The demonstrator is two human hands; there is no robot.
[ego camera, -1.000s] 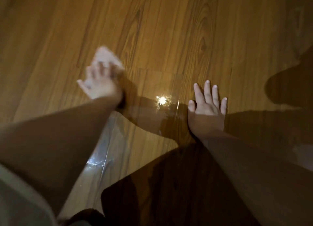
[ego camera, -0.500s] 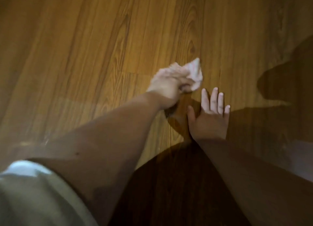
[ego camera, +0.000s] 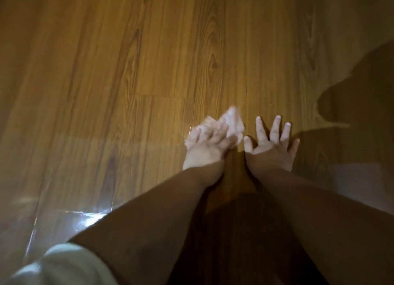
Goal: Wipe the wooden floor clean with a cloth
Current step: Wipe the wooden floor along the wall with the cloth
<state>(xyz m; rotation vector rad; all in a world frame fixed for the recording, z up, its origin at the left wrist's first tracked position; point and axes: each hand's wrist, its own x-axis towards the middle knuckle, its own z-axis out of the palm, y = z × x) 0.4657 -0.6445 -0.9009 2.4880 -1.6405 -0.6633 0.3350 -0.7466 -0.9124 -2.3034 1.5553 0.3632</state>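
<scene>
A small white cloth [ego camera: 234,122] lies bunched on the wooden floor [ego camera: 149,60], and my left hand [ego camera: 205,145] grips it and presses it down; the hand is motion-blurred. Only the cloth's far end shows past my fingers. Just to the right, my right hand [ego camera: 271,145] rests flat on the floor with its fingers spread, thumb almost touching the cloth.
The floor planks run away from me, with a glossy wet-looking patch [ego camera: 85,218] at the lower left. A dark shadow [ego camera: 362,97] covers the floor at the right. My pale sleeve [ego camera: 59,265] fills the lower left corner.
My left hand swept the cloth from the far left across to the right, ending beside my right hand. My right hand stayed planted on the floor.
</scene>
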